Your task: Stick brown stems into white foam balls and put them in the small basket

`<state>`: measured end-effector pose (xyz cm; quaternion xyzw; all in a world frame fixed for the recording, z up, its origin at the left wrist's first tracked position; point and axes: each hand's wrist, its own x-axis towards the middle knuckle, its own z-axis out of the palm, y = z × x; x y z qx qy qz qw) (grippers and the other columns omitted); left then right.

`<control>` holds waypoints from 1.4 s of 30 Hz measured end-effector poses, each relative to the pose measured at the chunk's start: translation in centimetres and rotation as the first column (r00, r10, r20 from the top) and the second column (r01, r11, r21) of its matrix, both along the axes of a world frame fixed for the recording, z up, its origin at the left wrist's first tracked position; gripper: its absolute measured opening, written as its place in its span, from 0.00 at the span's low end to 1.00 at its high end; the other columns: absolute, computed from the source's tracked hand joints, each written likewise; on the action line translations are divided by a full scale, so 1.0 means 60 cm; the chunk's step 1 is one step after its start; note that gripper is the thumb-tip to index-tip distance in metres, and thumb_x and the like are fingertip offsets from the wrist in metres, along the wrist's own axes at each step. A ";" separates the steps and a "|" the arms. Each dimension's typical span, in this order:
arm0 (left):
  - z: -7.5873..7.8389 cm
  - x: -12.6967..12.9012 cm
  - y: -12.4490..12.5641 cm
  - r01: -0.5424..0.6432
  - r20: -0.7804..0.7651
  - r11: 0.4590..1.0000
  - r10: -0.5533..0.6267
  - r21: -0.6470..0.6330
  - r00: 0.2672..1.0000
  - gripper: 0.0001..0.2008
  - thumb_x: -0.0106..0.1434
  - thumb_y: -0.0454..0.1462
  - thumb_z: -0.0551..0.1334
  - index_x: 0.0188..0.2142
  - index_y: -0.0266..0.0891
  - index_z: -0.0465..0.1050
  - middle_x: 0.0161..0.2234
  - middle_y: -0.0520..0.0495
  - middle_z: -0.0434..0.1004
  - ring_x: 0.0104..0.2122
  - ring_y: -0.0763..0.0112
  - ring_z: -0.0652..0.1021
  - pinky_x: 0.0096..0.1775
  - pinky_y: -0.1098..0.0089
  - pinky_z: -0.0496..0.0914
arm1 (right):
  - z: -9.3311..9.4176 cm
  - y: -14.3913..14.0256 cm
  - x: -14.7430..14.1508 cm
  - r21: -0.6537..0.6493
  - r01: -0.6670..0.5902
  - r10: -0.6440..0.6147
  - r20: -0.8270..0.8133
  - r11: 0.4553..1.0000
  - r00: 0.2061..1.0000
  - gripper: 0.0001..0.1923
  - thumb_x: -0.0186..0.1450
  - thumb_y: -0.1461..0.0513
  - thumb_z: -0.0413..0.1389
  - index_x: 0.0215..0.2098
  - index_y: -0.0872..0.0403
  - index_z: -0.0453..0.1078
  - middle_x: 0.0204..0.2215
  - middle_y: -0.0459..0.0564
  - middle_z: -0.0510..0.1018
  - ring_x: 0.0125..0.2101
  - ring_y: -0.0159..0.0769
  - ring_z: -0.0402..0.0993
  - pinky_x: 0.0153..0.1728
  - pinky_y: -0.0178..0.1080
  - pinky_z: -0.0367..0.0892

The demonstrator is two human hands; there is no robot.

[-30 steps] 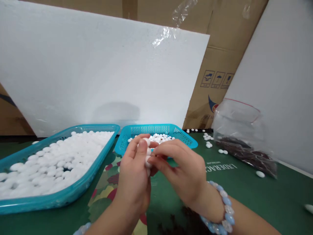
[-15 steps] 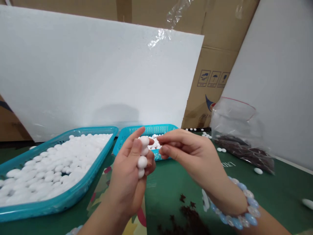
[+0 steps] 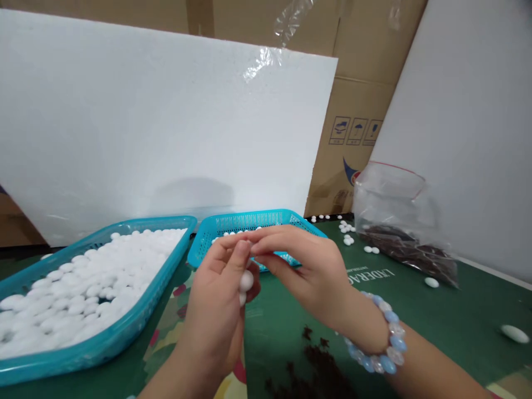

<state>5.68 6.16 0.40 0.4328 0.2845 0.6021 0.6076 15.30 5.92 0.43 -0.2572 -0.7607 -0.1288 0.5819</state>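
Observation:
My left hand [image 3: 218,310] is raised over the table with its fingers curled around a few white oval beads [image 3: 245,281]. Two beads show between its fingers and palm. My right hand [image 3: 310,271], with a blue and clear beaded bracelet [image 3: 384,335] on the wrist, meets the left fingertips from the right, its thumb and forefinger pinched together at the top of the bead stack. What the pinch holds is hidden. Both hands hover in front of a small teal basket [image 3: 220,227] holding white beads.
A large teal tray [image 3: 124,327] full of white beads lies at the left. A clear plastic bag [image 3: 399,221] with dark pieces lies at the right. Loose white beads [image 3: 514,333] are scattered on the green mat. Dark crumbs [image 3: 316,360] lie near my wrists. White foam boards and cardboard boxes stand behind.
My right hand drew away to the right, then came back onto the left fingertips. Fewer beads show in the left hand. The view has shifted slightly.

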 end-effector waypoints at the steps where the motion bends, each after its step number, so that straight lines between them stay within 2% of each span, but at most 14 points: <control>1: 0.000 0.000 0.001 -0.002 -0.004 1.000 0.002 -0.002 1.000 0.04 0.47 0.35 0.57 0.21 0.37 0.65 0.11 0.57 0.56 0.12 0.85 0.57 0.14 0.83 0.54 | -0.001 0.004 0.001 0.005 0.006 -0.006 -0.008 1.000 1.000 0.07 0.51 0.73 0.49 0.23 0.58 0.63 0.26 0.50 0.74 0.29 0.26 0.68 0.31 0.26 0.65; 6: -0.002 -0.003 0.007 0.028 0.006 1.000 -0.028 0.007 1.000 0.05 0.44 0.38 0.59 0.22 0.38 0.69 0.11 0.57 0.57 0.12 0.86 0.57 0.13 0.84 0.54 | -0.005 0.014 0.004 0.019 -0.037 0.039 -0.066 0.999 0.997 0.06 0.51 0.72 0.49 0.22 0.57 0.63 0.24 0.49 0.73 0.28 0.26 0.68 0.30 0.26 0.66; 9: -0.003 -0.006 0.007 0.031 -0.014 0.999 -0.031 0.040 0.999 0.08 0.42 0.38 0.60 0.25 0.40 0.70 0.11 0.56 0.58 0.12 0.86 0.58 0.13 0.85 0.53 | -0.005 0.014 0.007 -0.107 -0.148 0.124 -0.204 0.983 0.971 0.07 0.52 0.71 0.49 0.23 0.54 0.63 0.24 0.45 0.72 0.28 0.26 0.68 0.28 0.28 0.66; 12: -0.004 -0.007 0.008 0.011 -0.071 0.997 -0.006 0.077 0.997 0.09 0.41 0.37 0.61 0.26 0.43 0.71 0.13 0.55 0.60 0.13 0.86 0.60 0.13 0.85 0.54 | -0.006 0.014 0.009 -0.253 -0.383 0.255 -0.424 0.888 0.869 0.08 0.51 0.72 0.49 0.22 0.53 0.64 0.24 0.42 0.71 0.24 0.23 0.68 0.23 0.25 0.67; 15: -0.003 -0.007 0.009 -0.019 -0.125 0.994 0.033 0.111 0.992 0.09 0.41 0.38 0.61 0.26 0.46 0.70 0.13 0.56 0.61 0.13 0.85 0.61 0.14 0.85 0.55 | -0.006 0.015 0.007 -0.276 -0.586 0.354 -0.581 0.762 0.733 0.10 0.49 0.73 0.49 0.21 0.53 0.65 0.22 0.40 0.70 0.20 0.20 0.67 0.19 0.21 0.66; 17: -0.001 -0.006 0.009 -0.043 -0.137 0.992 0.059 0.119 0.989 0.07 0.40 0.38 0.62 0.24 0.45 0.71 0.12 0.56 0.61 0.14 0.84 0.61 0.15 0.84 0.56 | -0.005 0.016 0.004 -0.271 -0.651 0.376 -0.636 0.709 0.674 0.10 0.48 0.73 0.49 0.20 0.53 0.65 0.21 0.39 0.69 0.19 0.19 0.66 0.18 0.20 0.65; 19: 0.001 -0.005 0.007 -0.053 -0.121 0.991 0.068 0.119 0.990 0.06 0.40 0.39 0.62 0.21 0.43 0.70 0.12 0.56 0.60 0.14 0.84 0.61 0.16 0.84 0.56 | -0.005 0.017 0.001 -0.272 -0.678 0.368 -0.674 0.683 0.641 0.10 0.47 0.73 0.50 0.20 0.54 0.66 0.21 0.39 0.68 0.18 0.19 0.66 0.17 0.20 0.65; 21: 0.002 -0.004 0.006 -0.027 -0.088 0.993 0.037 0.113 0.995 0.05 0.40 0.39 0.61 0.19 0.41 0.69 0.12 0.56 0.60 0.13 0.84 0.61 0.15 0.84 0.56 | -0.006 0.018 -0.002 -0.250 -0.683 0.363 -0.697 0.686 0.619 0.10 0.47 0.74 0.50 0.19 0.54 0.66 0.21 0.40 0.67 0.17 0.19 0.65 0.17 0.21 0.65; 25: 0.002 -0.002 0.004 0.051 -0.028 0.995 -0.049 0.080 0.998 0.07 0.41 0.40 0.60 0.19 0.37 0.67 0.11 0.57 0.58 0.12 0.85 0.59 0.12 0.85 0.53 | -0.012 0.015 -0.007 -0.145 -0.647 0.383 -0.702 0.748 0.600 0.12 0.46 0.74 0.52 0.21 0.51 0.66 0.19 0.38 0.67 0.20 0.20 0.66 0.20 0.22 0.65; 27: 0.002 -0.003 0.003 0.072 -0.012 0.995 -0.071 0.070 0.997 0.08 0.42 0.40 0.60 0.19 0.36 0.65 0.10 0.57 0.56 0.11 0.85 0.58 0.12 0.85 0.52 | -0.013 0.013 -0.007 -0.121 -0.609 0.374 -0.692 0.784 0.618 0.12 0.45 0.74 0.54 0.21 0.51 0.66 0.18 0.38 0.68 0.20 0.21 0.67 0.20 0.23 0.65; 30: 0.001 -0.006 0.000 0.112 0.001 0.990 -0.113 0.088 0.994 0.08 0.43 0.40 0.59 0.19 0.37 0.64 0.09 0.58 0.55 0.11 0.85 0.58 0.12 0.85 0.52 | -0.010 0.008 -0.003 -0.115 -0.582 0.375 -0.662 0.805 0.649 0.12 0.45 0.74 0.54 0.20 0.51 0.67 0.17 0.39 0.68 0.19 0.22 0.67 0.20 0.23 0.66; 33: 0.002 -0.007 -0.003 0.154 0.004 0.983 -0.156 0.103 0.988 0.07 0.44 0.40 0.59 0.21 0.39 0.65 0.11 0.58 0.58 0.12 0.84 0.59 0.13 0.84 0.54 | -0.003 0.000 0.005 -0.152 -0.590 0.382 -0.631 0.793 0.676 0.13 0.46 0.75 0.53 0.20 0.51 0.68 0.17 0.38 0.69 0.19 0.21 0.67 0.20 0.22 0.66; 37: 0.003 -0.009 -0.004 0.173 0.019 0.980 -0.176 0.095 0.984 0.08 0.42 0.41 0.60 0.22 0.40 0.67 0.14 0.56 0.60 0.13 0.84 0.60 0.14 0.83 0.55 | 0.008 -0.012 0.018 -0.259 -0.576 0.376 -0.543 0.776 0.751 0.13 0.48 0.74 0.51 0.23 0.50 0.69 0.18 0.39 0.70 0.20 0.22 0.68 0.22 0.24 0.67; 42: 0.000 -0.011 -0.005 0.197 0.043 0.979 -0.200 0.060 0.979 0.08 0.41 0.40 0.61 0.23 0.42 0.69 0.14 0.55 0.61 0.13 0.84 0.61 0.14 0.83 0.55 | 0.017 -0.023 0.026 -0.349 -0.488 0.330 -0.424 0.800 0.843 0.11 0.49 0.73 0.51 0.23 0.51 0.67 0.20 0.40 0.71 0.23 0.23 0.68 0.24 0.26 0.66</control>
